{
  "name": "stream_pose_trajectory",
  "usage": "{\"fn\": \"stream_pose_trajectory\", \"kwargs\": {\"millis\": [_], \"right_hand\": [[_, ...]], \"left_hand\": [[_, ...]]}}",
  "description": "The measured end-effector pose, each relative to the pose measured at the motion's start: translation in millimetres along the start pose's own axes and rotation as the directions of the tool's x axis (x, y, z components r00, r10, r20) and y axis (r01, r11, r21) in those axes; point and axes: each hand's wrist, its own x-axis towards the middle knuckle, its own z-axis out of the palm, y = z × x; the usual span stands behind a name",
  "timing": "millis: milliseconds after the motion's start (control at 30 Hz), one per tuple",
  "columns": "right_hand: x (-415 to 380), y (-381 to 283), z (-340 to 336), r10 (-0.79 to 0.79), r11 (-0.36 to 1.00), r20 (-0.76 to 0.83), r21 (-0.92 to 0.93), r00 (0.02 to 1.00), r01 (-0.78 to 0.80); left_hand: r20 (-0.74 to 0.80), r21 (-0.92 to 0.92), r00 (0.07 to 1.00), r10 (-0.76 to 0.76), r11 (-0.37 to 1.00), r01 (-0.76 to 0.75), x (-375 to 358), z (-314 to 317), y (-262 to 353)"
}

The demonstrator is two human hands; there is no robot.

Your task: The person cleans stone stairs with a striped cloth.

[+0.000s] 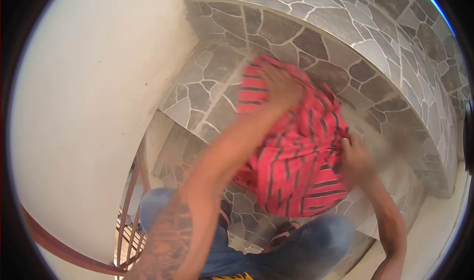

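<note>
A red cloth with black stripes [301, 156] lies bunched and creased over the grey stone steps, in front of my knees. Across its upper part rests my left hand [284, 87], somewhat blurred, with the fingers stretched out over the fabric. At the cloth's right edge, my right hand [354, 156] is closed on a fold, thumb on top. The fingers of that hand are partly hidden behind the fabric.
Curved steps [321, 20] faced with irregular stone rise ahead and to the right. A cream wall [98, 82] bounds the left side. Below it run reddish-brown railings [74, 253]. My jeans-clad knees [316, 240] are bent close to the cloth, with footwear partly visible between them.
</note>
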Motion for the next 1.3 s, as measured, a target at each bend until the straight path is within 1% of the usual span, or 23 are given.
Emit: {"fn": "stream_pose_trajectory", "kwargs": {"millis": [33,100,133,200,267,300,367,400,500,533,600,667,700,733,767,867,967,1033,1100,1200,1233,1267,1300], "right_hand": [[-3,8,-7,0.058,0.998,-0.019,-0.028,0.998,-0.058],[-8,35,-19,0.14,0.985,-0.101,-0.091,0.985,-0.149],[-10,51,-26,0.165,0.975,-0.166,-0.123,0.972,-0.187],[2,73,-79,0.023,0.931,-0.389,-0.328,0.921,-0.162],[21,59,-136,-0.01,0.955,-0.599,-0.242,0.801,-0.169],[28,60,-153,-0.051,0.957,-0.556,-0.265,0.829,-0.12],[45,61,-181,-0.147,0.952,-0.463,-0.305,0.874,-0.001],[48,52,-198,-0.16,0.982,-0.244,-0.142,0.956,0.128],[65,69,-229,-0.216,0.964,0.01,0.16,0.976,0.212],[73,94,-225,-0.083,0.983,-0.081,0.156,0.993,0.095],[101,157,-204,-0.08,0.997,-0.22,0.002,0.972,0.083],[135,186,-169,-0.063,0.997,-0.312,-0.069,0.948,0.043],[143,195,-148,-0.03,0.997,-0.328,-0.077,0.944,0.005],[150,203,-129,0.009,0.996,-0.348,-0.084,0.937,-0.04],[156,219,-119,-0.002,0.998,-0.339,-0.067,0.941,-0.022],[159,261,-107,-0.004,0.999,-0.328,-0.031,0.945,-0.007],[158,275,-111,-0.024,0.999,-0.324,-0.038,0.946,0.012],[153,250,-122,-0.072,0.995,-0.329,-0.09,0.942,0.045],[140,215,-134,-0.125,0.984,-0.345,-0.164,0.93,0.072],[132,168,-159,-0.238,0.952,-0.353,-0.269,0.905,0.145],[134,151,-164,-0.212,0.962,-0.346,-0.236,0.914,0.134],[141,122,-184,0.217,0.971,-0.206,0.143,0.954,-0.19],[145,115,-192,0.301,0.944,-0.168,0.196,0.939,-0.267]], "left_hand": [[-0.009,-0.044,0.999,0.035,0.998,-0.035,-23,-9,35],[-0.038,-0.072,0.962,0.271,0.959,-0.274,-59,3,71],[0.011,-0.162,0.953,0.302,0.941,-0.296,-65,-8,67],[0.087,-0.347,0.926,0.368,0.882,-0.318,-70,-41,58],[-0.023,-0.358,0.958,0.285,0.893,-0.274,-73,-35,41],[-0.081,-0.364,0.968,0.239,0.897,-0.252,-72,-31,33],[-0.12,-0.348,0.989,0.092,0.929,-0.128,-66,-26,13],[-0.14,-0.34,0.99,0.015,0.938,-0.062,-63,-25,2],[-0.097,-0.323,0.98,-0.175,0.937,0.135,-52,-34,-36],[-0.118,-0.309,0.967,-0.228,0.933,0.183,-52,-29,-37],[-0.153,-0.252,0.92,-0.36,0.915,0.316,-54,-13,-34],[-0.002,-0.079,0.924,-0.382,0.921,0.38,-64,-26,2],[0.148,-0.209,0.95,-0.276,0.93,0.302,-71,-41,17],[0.172,-0.265,0.947,-0.27,0.913,0.309,-78,-48,37],[0.191,-0.321,0.949,-0.25,0.898,0.301,-78,-48,49],[0.037,-0.473,0.962,-0.269,0.844,0.254,-64,-26,45],[0.001,-0.337,0.957,-0.29,0.901,0.273,-34,-22,10],[-0.045,-0.32,0.939,-0.342,0.895,0.311,-9,-28,-32],[-0.168,-0.349,0.884,-0.435,0.865,0.359,23,-8,-81],[-0.165,-0.255,0.903,-0.397,0.901,0.349,57,-7,-139],[-0.145,-0.247,0.91,-0.389,0.904,0.348,65,-8,-151],[-0.148,-0.285,0.898,-0.415,0.887,0.363,72,-6,-161],[-0.156,-0.326,0.885,-0.439,0.868,0.374,81,-6,-160]]}}
